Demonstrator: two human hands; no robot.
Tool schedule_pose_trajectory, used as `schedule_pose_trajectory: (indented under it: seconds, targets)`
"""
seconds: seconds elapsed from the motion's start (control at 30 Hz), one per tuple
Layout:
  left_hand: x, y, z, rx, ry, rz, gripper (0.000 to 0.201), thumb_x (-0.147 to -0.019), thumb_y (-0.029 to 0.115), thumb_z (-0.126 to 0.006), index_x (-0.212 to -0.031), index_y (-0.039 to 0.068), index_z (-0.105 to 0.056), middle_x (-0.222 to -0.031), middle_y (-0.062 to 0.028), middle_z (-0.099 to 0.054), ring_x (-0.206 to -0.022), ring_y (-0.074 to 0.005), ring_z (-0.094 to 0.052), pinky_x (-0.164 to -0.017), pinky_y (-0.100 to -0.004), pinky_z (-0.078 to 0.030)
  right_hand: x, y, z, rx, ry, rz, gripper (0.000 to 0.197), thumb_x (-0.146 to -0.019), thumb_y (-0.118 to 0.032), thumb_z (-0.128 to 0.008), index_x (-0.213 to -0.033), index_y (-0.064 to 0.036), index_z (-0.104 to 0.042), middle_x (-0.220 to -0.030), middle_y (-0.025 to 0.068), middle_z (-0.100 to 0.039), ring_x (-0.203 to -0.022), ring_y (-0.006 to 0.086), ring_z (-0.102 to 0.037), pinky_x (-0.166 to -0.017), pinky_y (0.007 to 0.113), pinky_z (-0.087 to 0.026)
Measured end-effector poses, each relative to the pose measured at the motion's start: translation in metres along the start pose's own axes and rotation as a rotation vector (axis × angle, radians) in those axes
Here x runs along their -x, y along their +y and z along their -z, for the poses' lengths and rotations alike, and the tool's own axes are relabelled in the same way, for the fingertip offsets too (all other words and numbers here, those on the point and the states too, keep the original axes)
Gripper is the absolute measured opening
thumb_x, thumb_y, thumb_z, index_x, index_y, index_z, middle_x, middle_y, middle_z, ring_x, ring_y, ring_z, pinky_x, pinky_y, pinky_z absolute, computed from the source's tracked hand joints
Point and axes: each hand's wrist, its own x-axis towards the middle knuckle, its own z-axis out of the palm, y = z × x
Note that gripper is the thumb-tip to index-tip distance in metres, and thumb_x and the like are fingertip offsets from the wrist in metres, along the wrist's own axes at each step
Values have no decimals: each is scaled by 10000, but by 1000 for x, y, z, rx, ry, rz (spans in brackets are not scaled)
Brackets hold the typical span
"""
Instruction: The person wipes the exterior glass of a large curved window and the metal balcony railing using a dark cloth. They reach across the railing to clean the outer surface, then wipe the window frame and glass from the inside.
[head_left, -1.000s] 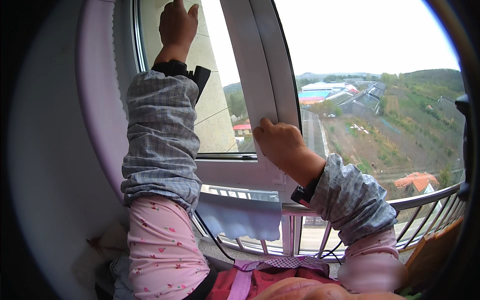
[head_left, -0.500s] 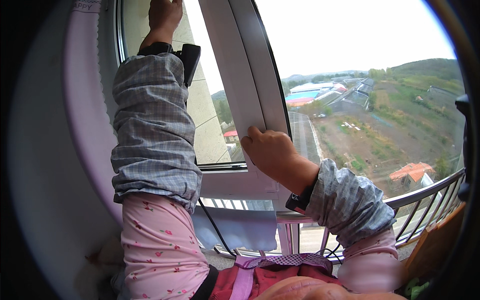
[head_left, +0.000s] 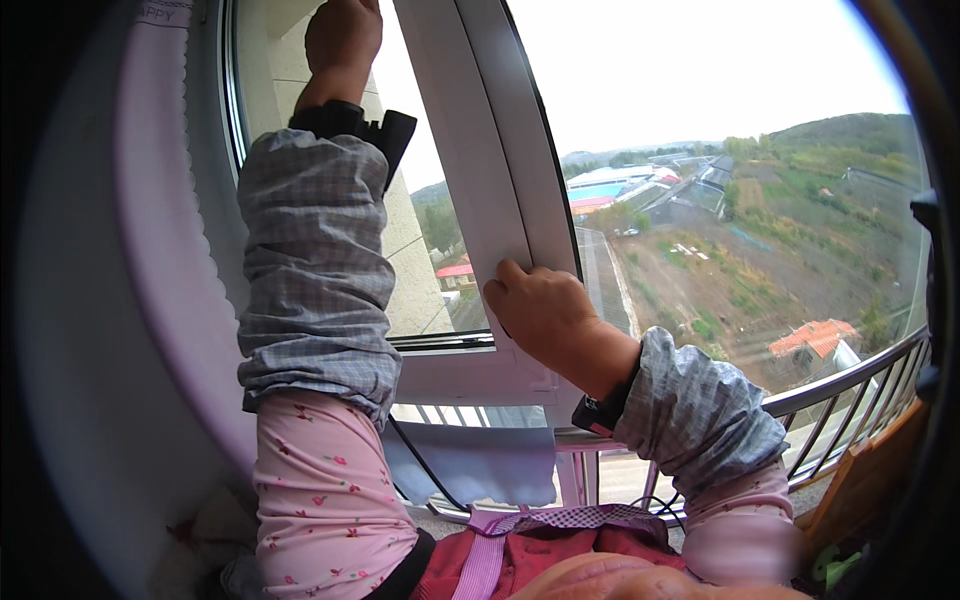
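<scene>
while you are leaning at the open window, the head view is showing your left hand (head_left: 342, 38) reaching high, fingers curled against the glass pane (head_left: 300, 60); what it grips, i cannot tell. your right hand (head_left: 535, 310) is clasping the white window frame (head_left: 480, 180). beyond the railing (head_left: 850, 385) the ground is lying far below: a slipping grip risks overbalancing.

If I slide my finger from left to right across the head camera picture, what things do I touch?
Pale curtain → left hand raised high on the glass → white window frame → right hand gripping the frame → metal balcony railing.
</scene>
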Motion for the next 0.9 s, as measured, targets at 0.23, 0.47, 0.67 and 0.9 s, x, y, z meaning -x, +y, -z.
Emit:
schedule_pose_trajectory:
  seconds: [0.23, 0.47, 0.67, 0.9]
  targets:
    - [14, -1, -29, 17, -158, 148, 258, -955, 221, -650, -866, -18, -686, -821, -249, -720, -829, -425, -723, -754, -504, -579, -10, -2, -27, 9, -56, -32, 60, -822, -138, -688, -843, -99, -646, -849, 55, -604, -663, 217, -699, -523, 357, -561]
    - [24, -7, -50, 89, -208, 129, 231, -943, 206, -667, -876, -15, -680, -828, -246, -717, -850, -429, -717, -776, -515, -569, -18, 2, -47, -15, -12, -49, 57, -835, -144, -685, -856, -98, -658, -858, 58, -609, -642, 227, -699, -534, 368, -571]
    - [33, 2, -34, 234, -213, 134, 220, -942, 193, -682, -1015, -13, -660, -920, -237, -726, -921, -436, -702, -822, -513, -557, -16, 10, -52, -16, 5, -76, 54, -834, -132, -686, -855, -100, -648, -862, 60, -605, -669, 235, -699, -568, 371, -572]
    - [171, 42, 72, 591, -328, 205, 389, -973, 220, -704, -1285, 4, -620, -1062, -151, -733, -858, -274, -731, -787, -392, -583, 0, 14, -21, -218, -2, -106, 153, -852, -169, -726, -970, -103, -655, -933, 72, -618, -741, 274, -696, -603, 377, -573]
